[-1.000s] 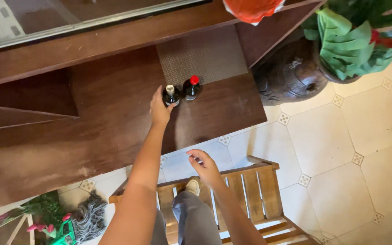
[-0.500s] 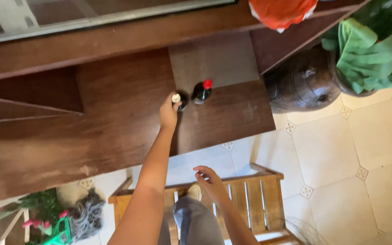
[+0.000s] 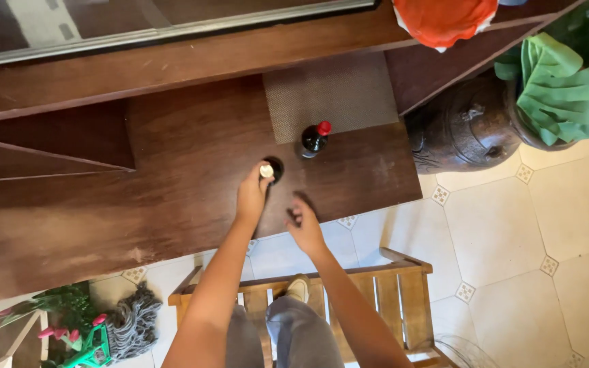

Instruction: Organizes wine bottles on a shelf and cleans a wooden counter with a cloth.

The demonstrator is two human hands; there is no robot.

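Seen from above, a dark bottle with a pale cap (image 3: 268,170) stands on a brown wooden counter (image 3: 172,184). My left hand (image 3: 251,194) is closed around its neck and side. A second dark bottle with a red cap (image 3: 313,138) stands a little further back and to the right, untouched. My right hand (image 3: 305,221) hovers over the counter's front edge with fingers spread, holding nothing, just right of the gripped bottle.
A woven mat (image 3: 332,95) lies behind the bottles. A dark round pot (image 3: 465,129) holding a green plant (image 3: 564,88) stands on the tiled floor (image 3: 533,232) at right. I stand on a wooden slatted stool (image 3: 390,300). A mop head (image 3: 127,327) lies at lower left.
My left hand has drawn the pale-capped bottle away from the red-capped one, toward the counter's front. My right hand has risen from the stool to the counter edge.
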